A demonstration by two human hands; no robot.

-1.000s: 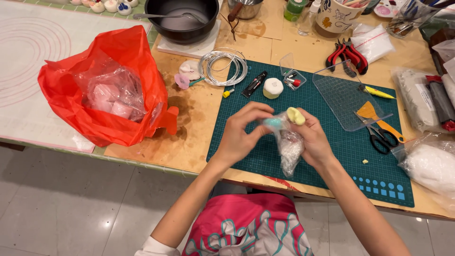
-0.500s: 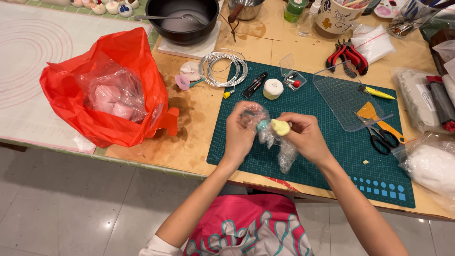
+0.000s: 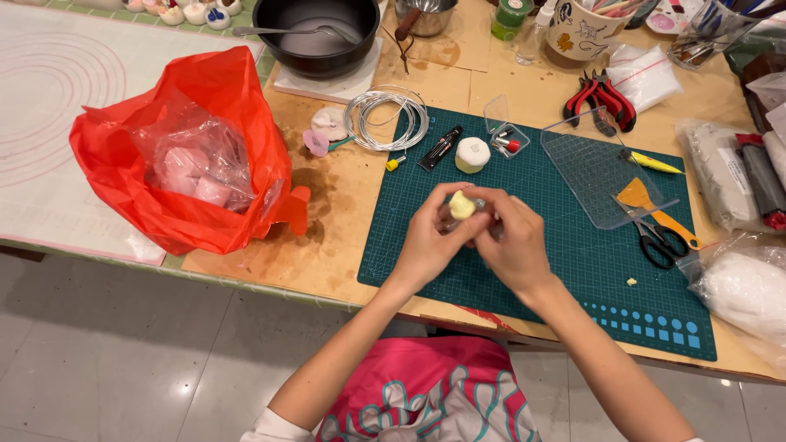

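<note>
Here, your inventory runs from the counter's left edge to its right.

- White baking mat (image 3: pixel 49 123): left edge, bare, printed with rings.
- Red plastic bag (image 3: pixel 196 155): beside the mat, gaping open, with a clear bag of pale pink lumps inside.
- Black pan (image 3: pixel 315 33): far edge, a spoon resting in it.
- Coil of silver wire (image 3: pixel 385 119): at the far left corner of the green cutting mat (image 3: pixel 573 278).
- Left hand (image 3: pixel 426 241): over the middle of the cutting mat, fingers curled shut on the pale yellow lump (image 3: pixel 462 205), pinched at the fingertips.
- Pale yellow lump: held above the mat between both hands, at their far tips; too round to show a long axis.
- Right hand (image 3: pixel 516 245): touching the left, fingers closed round the same lump and a scrap of clear wrap. Both hands are equally near it, the left showing the firmer pinch.
- Clear gridded plate (image 3: pixel 598 168): right of the hands.
- Scissors (image 3: pixel 659 241): near the mat's right edge.
- Bagged white material (image 3: pixel 741 286): at the counter's right edge.
</note>
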